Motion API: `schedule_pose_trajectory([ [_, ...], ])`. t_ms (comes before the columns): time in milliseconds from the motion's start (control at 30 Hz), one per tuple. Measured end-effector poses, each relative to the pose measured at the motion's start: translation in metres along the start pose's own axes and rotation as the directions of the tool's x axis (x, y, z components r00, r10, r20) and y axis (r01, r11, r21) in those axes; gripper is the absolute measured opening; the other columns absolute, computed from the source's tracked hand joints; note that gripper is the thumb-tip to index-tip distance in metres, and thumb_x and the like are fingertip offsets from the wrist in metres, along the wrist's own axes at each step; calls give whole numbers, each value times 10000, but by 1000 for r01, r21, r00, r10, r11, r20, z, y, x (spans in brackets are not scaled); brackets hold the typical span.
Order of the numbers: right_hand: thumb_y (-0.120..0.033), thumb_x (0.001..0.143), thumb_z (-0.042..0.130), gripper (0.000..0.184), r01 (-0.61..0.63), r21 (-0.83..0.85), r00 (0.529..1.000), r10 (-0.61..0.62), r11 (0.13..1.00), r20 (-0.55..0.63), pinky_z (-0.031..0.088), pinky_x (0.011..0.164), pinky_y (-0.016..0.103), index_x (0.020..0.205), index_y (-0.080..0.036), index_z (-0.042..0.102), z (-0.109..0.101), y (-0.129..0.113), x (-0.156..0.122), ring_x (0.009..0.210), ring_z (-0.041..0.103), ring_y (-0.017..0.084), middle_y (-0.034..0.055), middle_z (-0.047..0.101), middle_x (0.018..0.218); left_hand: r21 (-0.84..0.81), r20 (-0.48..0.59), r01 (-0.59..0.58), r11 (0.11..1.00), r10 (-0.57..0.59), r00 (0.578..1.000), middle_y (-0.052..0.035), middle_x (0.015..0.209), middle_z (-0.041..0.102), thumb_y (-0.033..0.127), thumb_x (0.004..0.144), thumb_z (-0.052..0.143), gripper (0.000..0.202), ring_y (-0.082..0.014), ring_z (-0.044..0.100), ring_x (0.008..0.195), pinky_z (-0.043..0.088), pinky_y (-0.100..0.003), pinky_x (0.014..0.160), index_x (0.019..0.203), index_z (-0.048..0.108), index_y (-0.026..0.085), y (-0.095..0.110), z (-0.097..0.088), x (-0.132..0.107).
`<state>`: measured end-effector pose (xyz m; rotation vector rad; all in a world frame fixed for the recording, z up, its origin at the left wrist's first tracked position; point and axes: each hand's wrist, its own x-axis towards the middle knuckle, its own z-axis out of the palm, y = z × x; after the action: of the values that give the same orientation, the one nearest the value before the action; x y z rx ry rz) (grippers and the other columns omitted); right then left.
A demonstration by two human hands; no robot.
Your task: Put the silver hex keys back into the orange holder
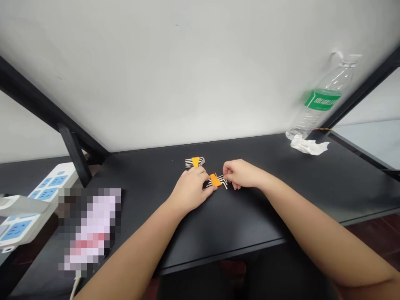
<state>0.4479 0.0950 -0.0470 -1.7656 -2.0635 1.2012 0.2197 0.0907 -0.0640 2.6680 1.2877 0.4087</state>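
Note:
Near the middle of the black table, my left hand (191,188) is closed on an orange hex key holder (215,180), gripping its left side between thumb and fingers. Several silver L-shaped hex keys (224,183) pass through this holder, their bent ends pointing right. My right hand (240,173) has its fingertips pinched together at one of those keys, at the holder's right. Just beyond my left hand lies a second orange holder with a row of hex keys (195,161), partly covered by my fingers.
A clear plastic bottle (322,99) with a green label leans against the wall at back right, with crumpled tissue (309,146) at its base. On the left are a white power strip (51,189) and a blurred-out object (93,229) with a cable. Black frame bars flank both sides.

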Motion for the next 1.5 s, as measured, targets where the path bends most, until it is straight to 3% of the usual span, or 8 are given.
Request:
schedule_pose_trajectory([
  [333, -312, 945, 593, 94, 54, -58, 996, -50, 997, 71, 369, 479, 225, 921, -221, 596, -15, 12, 6, 500, 522, 113, -37, 637, 644, -40, 15, 11, 999, -10, 1000, -48, 988, 673, 450, 918, 700, 242, -229, 626, 968, 462, -358, 793, 953, 721, 212, -3, 0, 1],
  [433, -289, 946, 601, 105, 188, -113, 978, -197, 976, -71, 426, 599, 245, 993, -221, 666, -9, 12, 9, 630, 576, 125, -14, 663, 773, -46, 17, 7, 999, -7, 1000, -51, 1003, 673, 440, 910, 712, 237, -229, 622, 968, 466, -366, 820, 980, 724, 213, -3, 0, 1],
  [500, -252, 930, 639, 199, 319, -187, 925, -348, 929, -152, 456, 721, 260, 1112, -230, 714, -2, 12, 13, 797, 612, 145, 18, 670, 917, -46, 20, 5, 999, -4, 1000, -52, 1004, 671, 439, 910, 712, 242, -231, 622, 972, 468, -369, 825, 989, 726, 211, -2, 0, 1],
  [633, -209, 938, 655, 233, 446, -238, 870, -481, 863, -113, 457, 783, 271, 1140, -225, 769, 5, 14, 21, 860, 609, 149, 49, 635, 1016, -43, 28, 5, 999, -4, 1000, -52, 991, 666, 451, 919, 696, 254, -234, 624, 963, 467, -363, 793, 1005, 733, 216, -2, -1, 1],
  [867, -172, 983, 579, 199, 425, -278, 871, -473, 862, -136, 421, 746, 260, 981, -199, 777, 3, 13, 25, 827, 583, 141, 43, 635, 957, -39, 25, 5, 999, -4, 1000, -51, 1001, 662, 458, 915, 693, 254, -239, 625, 971, 470, -371, 796, 985, 722, 216, -2, 1, 1],
  [1133, -129, 893, 621, 135, 340, -294, 895, -404, 893, -191, 402, 695, 251, 858, -195, 733, 3, 13, 25, 747, 553, 123, 17, 641, 891, -23, 14, 3, 1000, -2, 1000, -58, 1008, 663, 466, 911, 691, 260, -248, 622, 977, 465, -370, 785, 945, 705, 209, -2, 2, 1],
  [1333, -215, 893, 691, 112, 372, -200, 895, -407, 907, -183, 420, 708, 251, 975, -218, 766, 3, 11, 25, 784, 584, 135, 11, 653, 886, -6, 16, -8, 1000, 9, 1000, -48, 989, 663, 473, 920, 681, 265, -245, 614, 968, 469, -382, 802, 991, 723, 222, -2, 2, 1],
  [1500, -160, 897, 656, 114, 373, -249, 885, -423, 894, -196, 401, 693, 245, 872, -198, 760, 8, 10, 30, 755, 564, 117, 13, 638, 892, -4, 18, -20, 1000, 20, 1000, -54, 973, 662, 465, 920, 680, 259, -244, 616, 958, 468, -378, 794, 988, 729, 220, -3, 2, 1],
])
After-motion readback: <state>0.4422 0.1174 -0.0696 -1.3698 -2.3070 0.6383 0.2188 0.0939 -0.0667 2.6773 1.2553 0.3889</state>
